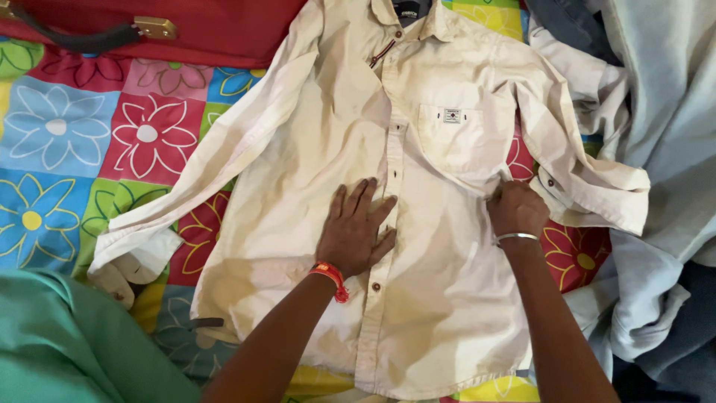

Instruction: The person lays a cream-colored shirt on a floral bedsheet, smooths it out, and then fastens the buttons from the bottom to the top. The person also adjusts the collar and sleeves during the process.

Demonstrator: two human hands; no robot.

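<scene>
Left hand (355, 230) pressed flat, fingers spread, on cream button-up shirt (440, 298) at frame centre; right hand (516, 209) pinching its side fabric.

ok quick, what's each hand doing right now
Left hand: open, lying flat on the front of the cream shirt.
Right hand: closed, pinching the shirt's cloth near the side below the pocket.

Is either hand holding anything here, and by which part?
Right hand pinches the cream shirt at its side, under the sleeve. Left hand only presses flat on it.
</scene>
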